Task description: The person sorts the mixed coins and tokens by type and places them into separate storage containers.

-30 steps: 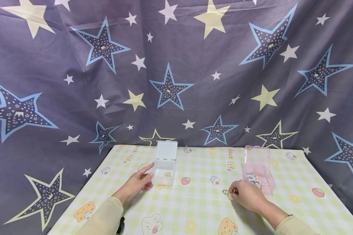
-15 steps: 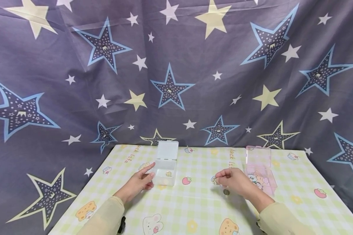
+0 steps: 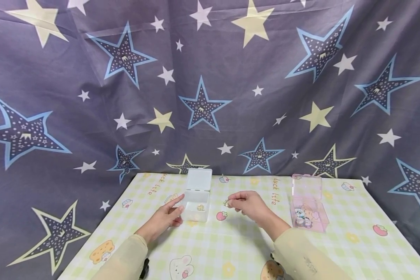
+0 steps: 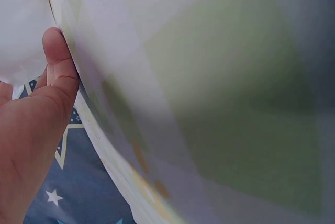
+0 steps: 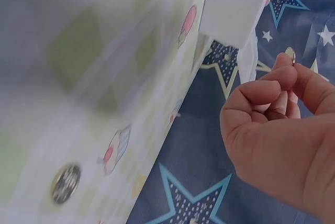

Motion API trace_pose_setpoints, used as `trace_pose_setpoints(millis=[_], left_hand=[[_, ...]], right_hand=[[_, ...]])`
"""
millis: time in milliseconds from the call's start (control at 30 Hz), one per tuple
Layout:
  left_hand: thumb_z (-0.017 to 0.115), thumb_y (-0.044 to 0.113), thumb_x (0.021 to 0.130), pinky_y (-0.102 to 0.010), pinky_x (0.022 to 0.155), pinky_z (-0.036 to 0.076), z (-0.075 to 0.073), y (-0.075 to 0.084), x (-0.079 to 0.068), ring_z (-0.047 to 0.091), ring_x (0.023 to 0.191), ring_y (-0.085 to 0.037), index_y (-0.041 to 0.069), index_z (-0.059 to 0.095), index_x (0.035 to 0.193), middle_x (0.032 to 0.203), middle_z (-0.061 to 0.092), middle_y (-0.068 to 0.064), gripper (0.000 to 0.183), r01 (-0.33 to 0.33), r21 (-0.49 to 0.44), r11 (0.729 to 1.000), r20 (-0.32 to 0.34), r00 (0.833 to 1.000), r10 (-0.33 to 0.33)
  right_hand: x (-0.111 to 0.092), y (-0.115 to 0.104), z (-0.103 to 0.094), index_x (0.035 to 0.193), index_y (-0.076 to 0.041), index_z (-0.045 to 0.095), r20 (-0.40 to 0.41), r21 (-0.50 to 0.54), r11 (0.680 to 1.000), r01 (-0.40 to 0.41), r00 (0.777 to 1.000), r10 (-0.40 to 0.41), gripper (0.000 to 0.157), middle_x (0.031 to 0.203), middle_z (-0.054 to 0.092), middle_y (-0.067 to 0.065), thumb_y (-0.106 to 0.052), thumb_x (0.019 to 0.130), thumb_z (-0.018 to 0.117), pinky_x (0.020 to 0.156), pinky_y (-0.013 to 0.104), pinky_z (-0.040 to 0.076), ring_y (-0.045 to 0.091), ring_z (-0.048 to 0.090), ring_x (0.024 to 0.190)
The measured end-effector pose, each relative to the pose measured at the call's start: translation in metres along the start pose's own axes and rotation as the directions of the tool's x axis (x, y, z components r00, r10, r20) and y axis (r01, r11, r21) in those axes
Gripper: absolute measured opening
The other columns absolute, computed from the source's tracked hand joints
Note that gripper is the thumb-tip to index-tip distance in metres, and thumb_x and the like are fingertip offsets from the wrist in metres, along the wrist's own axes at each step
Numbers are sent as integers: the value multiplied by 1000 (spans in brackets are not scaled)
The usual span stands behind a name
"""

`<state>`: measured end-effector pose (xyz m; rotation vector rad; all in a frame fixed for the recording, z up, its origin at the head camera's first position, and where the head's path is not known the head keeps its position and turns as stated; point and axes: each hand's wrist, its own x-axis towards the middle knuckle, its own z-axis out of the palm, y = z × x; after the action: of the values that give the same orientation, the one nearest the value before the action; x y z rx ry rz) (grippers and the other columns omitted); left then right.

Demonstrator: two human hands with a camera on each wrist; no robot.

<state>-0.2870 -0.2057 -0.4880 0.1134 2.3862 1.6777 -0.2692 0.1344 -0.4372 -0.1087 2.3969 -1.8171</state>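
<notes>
A small white lidded box (image 3: 196, 212) stands with its lid (image 3: 199, 179) raised. One small gold coin-like disc (image 3: 200, 207) lies inside it. At the box's left side rests my left hand (image 3: 162, 221), fingers and thumb extended. My right hand (image 3: 250, 206) pinches another gold coin-like disc (image 3: 226, 203) between thumb and fingertips, above the table right of the box. The right wrist view shows that held disc (image 5: 290, 55) nearly edge-on. Another round gold disc (image 5: 66, 183) lies on the tablecloth; in the head view the right forearm seems to cover it.
A clear pink box (image 3: 318, 219) with its lid (image 3: 307, 186) up stands at the right and holds several small printed pieces (image 3: 302, 217). The checked tablecloth (image 3: 227, 249) reaches back to a dark star-patterned curtain (image 3: 231, 97).
My right hand has lifted a gold disc from the table near the pink box and carried it left towards the white box. The left hand has stayed put.
</notes>
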Motion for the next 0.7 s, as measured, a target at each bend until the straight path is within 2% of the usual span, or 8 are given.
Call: trace_pose_setpoints(millis=[300, 500, 700], left_hand=[[63, 34, 110, -30, 82, 63, 0, -4, 4, 69, 90, -20, 31, 40, 167, 104, 71, -13, 62, 8, -5, 1000, -7, 1000, -8], [62, 33, 110, -31, 82, 63, 1, -5, 4, 69, 90, -19, 32, 40, 167, 104, 71, -12, 61, 14, -6, 1000, -14, 1000, -14], [62, 32, 110, -31, 82, 62, 1, -4, 4, 69, 90, -20, 30, 39, 167, 105, 71, -12, 61, 15, -13, 1000, -14, 1000, -16]], right_hand=[[11, -7, 34, 112, -2, 79, 47, 61, 998, 13, 999, -16, 19, 97, 82, 7, -14, 97, 75, 66, 26, 46, 15, 60, 76], [15, -9, 45, 115, -1, 79, 72, 98, 995, 31, 997, -38, 21, 98, 82, 9, -10, 96, 74, 64, 24, 46, 14, 58, 72], [15, -9, 53, 118, -1, 79, 96, 92, 995, 25, 995, -34, 22, 106, 82, 13, -9, 99, 72, 65, 26, 55, 11, 62, 63]])
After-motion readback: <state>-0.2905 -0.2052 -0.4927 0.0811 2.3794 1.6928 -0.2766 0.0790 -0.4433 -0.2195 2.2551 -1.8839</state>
